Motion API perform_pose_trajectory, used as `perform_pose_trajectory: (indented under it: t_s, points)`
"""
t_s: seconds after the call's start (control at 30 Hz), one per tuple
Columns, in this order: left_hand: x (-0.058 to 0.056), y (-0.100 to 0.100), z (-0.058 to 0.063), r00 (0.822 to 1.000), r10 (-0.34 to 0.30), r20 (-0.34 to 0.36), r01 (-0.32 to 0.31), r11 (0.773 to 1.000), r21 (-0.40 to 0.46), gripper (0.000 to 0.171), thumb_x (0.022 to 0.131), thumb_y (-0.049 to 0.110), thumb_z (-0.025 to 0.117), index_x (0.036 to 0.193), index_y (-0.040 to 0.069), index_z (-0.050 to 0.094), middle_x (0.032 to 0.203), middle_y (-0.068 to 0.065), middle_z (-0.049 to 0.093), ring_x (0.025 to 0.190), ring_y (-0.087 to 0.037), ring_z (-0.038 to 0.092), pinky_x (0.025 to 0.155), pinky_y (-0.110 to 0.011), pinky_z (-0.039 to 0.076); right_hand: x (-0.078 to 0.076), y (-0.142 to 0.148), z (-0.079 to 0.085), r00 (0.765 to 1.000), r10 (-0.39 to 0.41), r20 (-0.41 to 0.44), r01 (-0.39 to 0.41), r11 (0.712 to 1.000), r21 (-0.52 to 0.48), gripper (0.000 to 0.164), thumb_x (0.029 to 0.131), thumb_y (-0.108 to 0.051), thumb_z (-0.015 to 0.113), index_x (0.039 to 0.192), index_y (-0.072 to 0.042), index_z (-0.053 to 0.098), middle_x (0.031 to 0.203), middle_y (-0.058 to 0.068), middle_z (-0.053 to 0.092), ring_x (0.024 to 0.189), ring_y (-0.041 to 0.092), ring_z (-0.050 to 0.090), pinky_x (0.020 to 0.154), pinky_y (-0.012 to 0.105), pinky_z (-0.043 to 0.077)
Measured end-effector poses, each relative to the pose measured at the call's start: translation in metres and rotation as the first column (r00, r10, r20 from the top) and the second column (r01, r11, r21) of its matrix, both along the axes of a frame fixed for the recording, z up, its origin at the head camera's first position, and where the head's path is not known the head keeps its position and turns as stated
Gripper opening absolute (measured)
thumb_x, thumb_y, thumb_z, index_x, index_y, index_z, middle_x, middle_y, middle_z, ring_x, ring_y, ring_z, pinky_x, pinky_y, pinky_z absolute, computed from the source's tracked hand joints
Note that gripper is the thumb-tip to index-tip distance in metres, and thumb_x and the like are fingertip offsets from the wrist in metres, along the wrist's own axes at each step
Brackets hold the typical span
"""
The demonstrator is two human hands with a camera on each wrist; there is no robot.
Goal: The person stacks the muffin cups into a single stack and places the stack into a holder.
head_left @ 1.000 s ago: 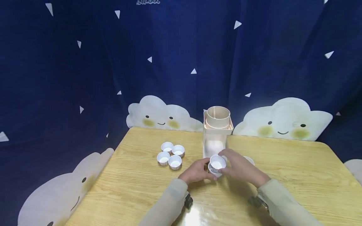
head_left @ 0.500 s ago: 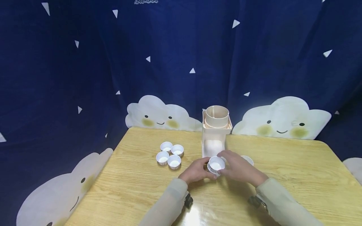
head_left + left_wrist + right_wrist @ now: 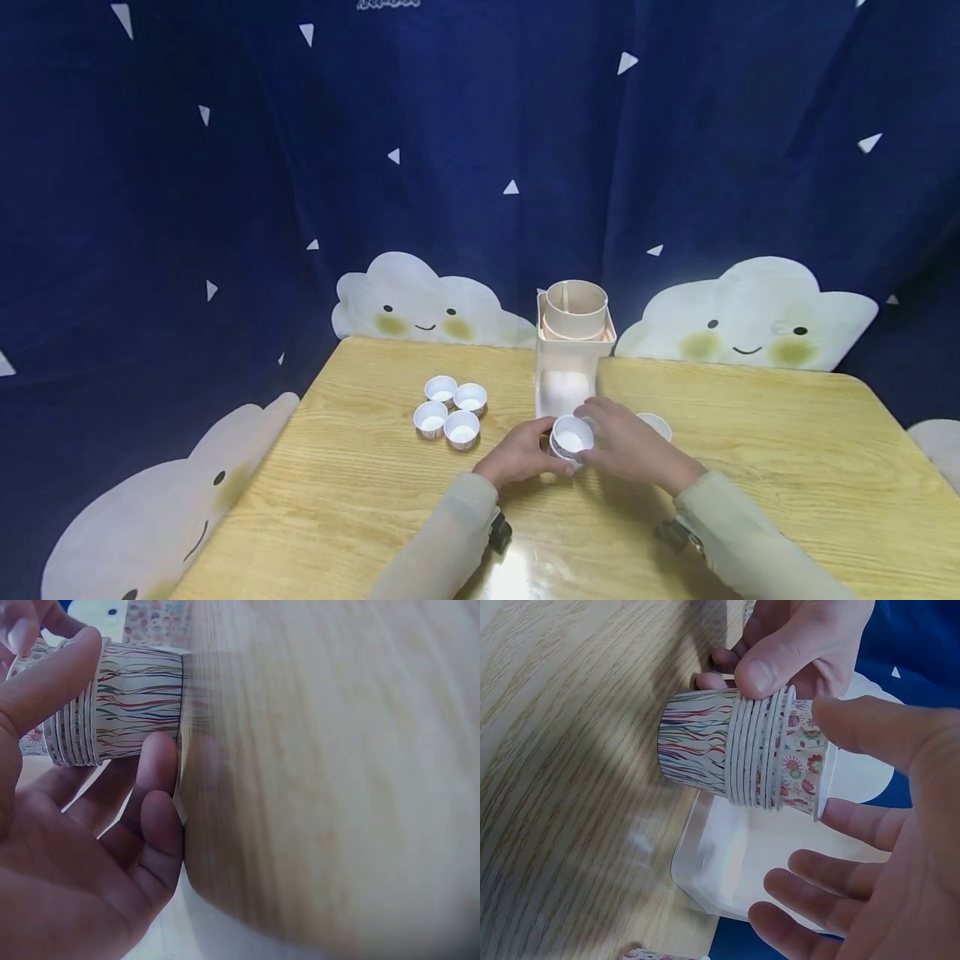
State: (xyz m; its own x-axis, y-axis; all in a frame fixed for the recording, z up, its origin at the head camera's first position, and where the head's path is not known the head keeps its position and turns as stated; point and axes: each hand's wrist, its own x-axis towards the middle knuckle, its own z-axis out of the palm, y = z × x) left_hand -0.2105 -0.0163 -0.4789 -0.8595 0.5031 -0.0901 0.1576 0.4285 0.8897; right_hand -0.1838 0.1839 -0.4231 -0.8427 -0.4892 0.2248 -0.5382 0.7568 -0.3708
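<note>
A stack of nested paper baking cups (image 3: 694, 742) stands mouth up on the wooden table; wavy coloured lines decorate its lowest cup. My left hand (image 3: 519, 454) grips this stack from the left, its thumb across the rims in the left wrist view. The top cup, printed with red flowers (image 3: 801, 761), sits partway inside the stack. My right hand (image 3: 636, 442) pinches that flowered cup near its rim between thumb and index finger, the other fingers spread apart from it. Seen from the head, the cup's white inside faces up.
A beige dispenser (image 3: 568, 358) with a round tube on top stands right behind the stack. Several white-lined cups (image 3: 462, 429) are grouped to the left. Another cup (image 3: 657, 425) stands behind my right hand, partly hidden. A dark blue curtain (image 3: 465, 142) hangs behind the table.
The top cup has gone down a little, deeper into the stack, with my right hand still holding it. My left hand has stayed in place around the stack.
</note>
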Motion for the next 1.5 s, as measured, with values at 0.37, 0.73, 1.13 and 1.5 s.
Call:
perform_pose_trajectory:
  t_s: [0.37, 0.73, 1.13, 1.5]
  points:
    - [0.001, 0.001, 0.001, 1.000, -0.014, 0.002, 0.014, 1.000, 0.021, 0.058, 0.072, 0.015, 0.087, 0.125, 0.023, 0.064, 0.107, 0.006, 0.069, 0.095, -0.004, 0.058, 0.085, -0.023, 0.046, 0.003, -0.001, -0.001, 0.999, -0.009, 0.034, 0.008, 1.000, 0.020, 0.053, 0.077, -0.021, 0.080, 0.121, 0.002, 0.061, 0.119, 0.015, 0.063, 0.104, 0.028, 0.064, 0.088, 0.045, 0.054]
    - [0.000, 0.001, 0.001, 1.000, -0.011, -0.008, 0.011, 1.000, 0.008, 0.057, 0.072, 0.016, 0.086, 0.124, 0.023, 0.064, 0.109, 0.007, 0.068, 0.098, -0.005, 0.058, 0.085, -0.024, 0.047, 0.004, 0.009, -0.001, 0.998, -0.052, 0.028, 0.052, 0.999, 0.000, 0.051, 0.081, -0.019, 0.075, 0.124, 0.003, 0.060, 0.127, 0.023, 0.062, 0.119, 0.040, 0.059, 0.100, 0.055, 0.049]
    - [0.000, 0.004, 0.001, 0.999, 0.029, -0.019, -0.029, 0.999, -0.019, 0.060, 0.070, 0.015, 0.088, 0.125, 0.020, 0.064, 0.106, 0.006, 0.068, 0.093, -0.006, 0.057, 0.083, -0.024, 0.047, 0.001, 0.034, 0.010, 0.996, -0.078, 0.050, 0.083, 0.991, -0.105, 0.046, 0.089, -0.021, 0.072, 0.124, 0.006, 0.059, 0.127, 0.026, 0.062, 0.123, 0.046, 0.055, 0.104, 0.059, 0.043]
    - [0.001, 0.004, 0.001, 0.999, 0.039, -0.035, -0.041, 0.997, -0.067, 0.058, 0.073, 0.021, 0.088, 0.126, 0.020, 0.063, 0.108, 0.006, 0.068, 0.096, -0.007, 0.058, 0.089, -0.027, 0.047, -0.002, 0.066, 0.018, 0.980, -0.166, 0.112, 0.176, 0.981, -0.084, 0.051, 0.090, -0.026, 0.070, 0.127, 0.006, 0.056, 0.133, 0.030, 0.057, 0.126, 0.051, 0.050, 0.104, 0.063, 0.040]
